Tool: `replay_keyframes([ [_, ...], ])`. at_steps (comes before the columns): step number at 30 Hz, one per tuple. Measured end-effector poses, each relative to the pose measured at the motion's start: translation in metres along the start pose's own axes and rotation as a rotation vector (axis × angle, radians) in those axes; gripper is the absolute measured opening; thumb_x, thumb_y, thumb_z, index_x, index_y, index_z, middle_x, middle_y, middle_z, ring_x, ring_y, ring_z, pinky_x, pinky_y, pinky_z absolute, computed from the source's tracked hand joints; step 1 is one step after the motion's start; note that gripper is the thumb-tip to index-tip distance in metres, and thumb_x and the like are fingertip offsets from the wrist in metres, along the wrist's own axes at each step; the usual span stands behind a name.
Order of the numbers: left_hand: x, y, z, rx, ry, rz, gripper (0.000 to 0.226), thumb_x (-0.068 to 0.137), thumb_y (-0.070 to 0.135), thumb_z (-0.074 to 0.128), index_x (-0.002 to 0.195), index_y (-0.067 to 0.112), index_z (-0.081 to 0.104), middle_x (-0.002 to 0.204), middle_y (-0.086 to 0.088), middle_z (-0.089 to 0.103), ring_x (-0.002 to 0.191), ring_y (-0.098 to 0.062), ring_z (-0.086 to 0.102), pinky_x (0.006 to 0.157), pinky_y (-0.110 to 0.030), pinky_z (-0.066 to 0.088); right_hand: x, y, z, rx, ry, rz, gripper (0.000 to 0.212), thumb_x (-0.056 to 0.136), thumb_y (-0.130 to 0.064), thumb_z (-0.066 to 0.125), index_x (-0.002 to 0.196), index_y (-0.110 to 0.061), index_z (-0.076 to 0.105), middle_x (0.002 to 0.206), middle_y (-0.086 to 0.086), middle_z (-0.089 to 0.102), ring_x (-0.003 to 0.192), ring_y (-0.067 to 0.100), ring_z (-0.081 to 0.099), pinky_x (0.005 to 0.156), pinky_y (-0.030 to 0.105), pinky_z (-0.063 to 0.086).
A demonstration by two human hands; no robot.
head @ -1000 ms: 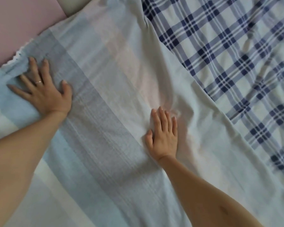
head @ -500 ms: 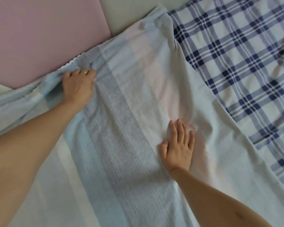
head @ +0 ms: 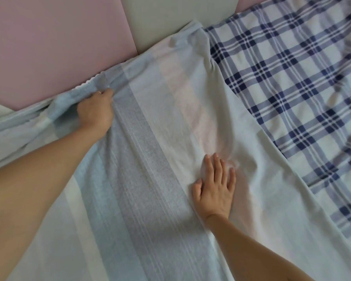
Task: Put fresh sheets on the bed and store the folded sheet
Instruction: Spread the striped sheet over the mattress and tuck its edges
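A striped sheet (head: 150, 159) in pale blue, grey, pink and white lies spread across the bed, its top edge bunched against the headboard. My left hand (head: 96, 112) is closed on that bunched top edge, a ring on one finger. My right hand (head: 215, 187) lies flat on the sheet's pink and white stripes, fingers together, with wrinkles in the cloth just past the fingertips. A blue and white plaid sheet (head: 292, 98) lies under the striped one and shows on the right.
The padded headboard runs along the top, with pink panels (head: 55, 47) and a light grey panel (head: 176, 15) between them. A white scalloped trim (head: 89, 82) peeks out at the sheet's top edge.
My left hand slid from lying flat on the sheet up to the headboard and closed on the sheet's top edge. My right hand stayed flat in place.
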State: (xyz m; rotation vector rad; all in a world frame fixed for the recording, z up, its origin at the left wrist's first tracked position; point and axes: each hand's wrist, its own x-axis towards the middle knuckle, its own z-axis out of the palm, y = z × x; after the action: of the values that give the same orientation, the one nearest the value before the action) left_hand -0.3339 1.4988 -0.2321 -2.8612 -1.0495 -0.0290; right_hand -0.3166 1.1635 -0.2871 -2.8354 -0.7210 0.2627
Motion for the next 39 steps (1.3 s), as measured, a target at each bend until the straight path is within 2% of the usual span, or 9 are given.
replay_keyframes([
  [7, 0.004, -0.025, -0.008, 0.005, -0.055, 0.026, 0.025, 0.092, 0.005, 0.039, 0.112, 0.003, 0.053, 0.102, -0.027, 0.060, 0.092, -0.045, 0.058, 0.059, -0.041, 0.035, 0.000, -0.002, -0.001, -0.001, 0.022, -0.009, 0.065, 0.082, -0.036, 0.034, 0.145, -0.018, 0.034, 0.152, 0.005, 0.031, 0.141, 0.020, 0.022, 0.117, 0.047, 0.007],
  [12, 0.002, 0.007, 0.015, -0.101, -0.079, -0.288, 0.027, 0.098, 0.009, 0.033, 0.118, 0.002, 0.049, 0.117, -0.029, 0.053, 0.105, -0.045, 0.053, 0.074, -0.049, 0.043, 0.003, 0.001, 0.005, -0.010, 0.034, -0.027, 0.066, 0.082, -0.036, 0.035, 0.145, -0.018, 0.033, 0.153, 0.005, 0.030, 0.142, 0.020, 0.022, 0.118, 0.045, 0.002],
  [16, -0.044, 0.048, 0.000, -0.256, 0.044, -0.508, 0.047, 0.094, 0.023, 0.045, 0.136, 0.006, 0.034, 0.146, -0.021, 0.028, 0.132, -0.036, 0.030, 0.100, -0.048, 0.028, 0.004, -0.003, 0.003, -0.003, 0.002, -0.010, 0.068, 0.081, -0.036, 0.035, 0.147, -0.019, 0.030, 0.154, 0.004, 0.028, 0.142, 0.020, 0.021, 0.117, 0.045, 0.001],
  [21, -0.212, 0.153, 0.010, -0.420, -0.115, -0.327, 0.054, 0.085, 0.039, 0.041, 0.136, 0.021, 0.046, 0.150, -0.011, 0.031, 0.140, -0.034, 0.023, 0.105, -0.063, 0.015, 0.002, -0.002, -0.006, 0.001, -0.033, 0.001, 0.068, 0.079, -0.034, 0.037, 0.145, -0.018, 0.033, 0.152, 0.005, 0.031, 0.141, 0.020, 0.026, 0.116, 0.043, 0.002],
  [27, -0.232, 0.173, 0.037, -0.251, -0.168, -0.271, 0.063, 0.085, 0.044, 0.032, 0.146, 0.030, 0.029, 0.156, -0.004, 0.021, 0.143, -0.036, 0.013, 0.103, -0.072, 0.002, 0.009, 0.007, -0.031, 0.158, -0.054, -0.088, 0.053, 0.083, -0.022, 0.044, 0.136, -0.017, 0.047, 0.145, 0.004, 0.042, 0.135, 0.023, 0.035, 0.114, 0.037, 0.012],
  [31, -0.236, 0.177, 0.038, -0.229, -0.163, -0.300, 0.065, 0.084, 0.043, 0.031, 0.147, 0.031, 0.024, 0.157, -0.002, 0.016, 0.144, -0.035, 0.009, 0.103, -0.073, 0.002, 0.061, 0.062, -0.067, 0.314, 0.242, 0.196, 0.043, 0.088, -0.020, 0.054, 0.130, -0.016, 0.046, 0.136, 0.005, 0.044, 0.126, 0.024, 0.040, 0.104, 0.033, 0.024],
  [33, -0.237, 0.179, 0.037, -0.225, -0.159, -0.294, 0.066, 0.083, 0.042, 0.031, 0.147, 0.030, 0.025, 0.157, -0.003, 0.017, 0.144, -0.035, 0.009, 0.103, -0.073, 0.003, 0.092, 0.086, -0.075, 0.256, 0.117, 0.361, 0.050, 0.091, -0.040, 0.054, 0.131, -0.012, 0.042, 0.134, 0.011, 0.045, 0.125, 0.029, 0.041, 0.102, 0.037, 0.028],
  [36, -0.236, 0.178, 0.038, -0.224, -0.149, -0.316, 0.066, 0.083, 0.043, 0.028, 0.147, 0.030, 0.025, 0.157, -0.003, 0.018, 0.144, -0.034, 0.008, 0.104, -0.073, 0.003, 0.120, 0.105, -0.082, 0.190, -0.060, 0.208, 0.037, 0.096, -0.043, 0.044, 0.108, -0.010, 0.053, 0.106, 0.011, 0.062, 0.097, 0.029, 0.057, 0.074, 0.034, 0.038],
  [39, -0.235, 0.180, 0.036, -0.213, -0.151, -0.306, 0.065, 0.083, 0.041, 0.028, 0.147, 0.028, 0.026, 0.157, -0.004, 0.019, 0.144, -0.034, 0.011, 0.104, -0.073, 0.003, 0.132, 0.120, -0.089, 0.004, 0.026, 0.083, 0.038, 0.102, -0.035, 0.032, 0.099, -0.009, 0.060, 0.093, 0.011, 0.064, 0.087, 0.030, 0.060, 0.066, 0.029, 0.031],
])
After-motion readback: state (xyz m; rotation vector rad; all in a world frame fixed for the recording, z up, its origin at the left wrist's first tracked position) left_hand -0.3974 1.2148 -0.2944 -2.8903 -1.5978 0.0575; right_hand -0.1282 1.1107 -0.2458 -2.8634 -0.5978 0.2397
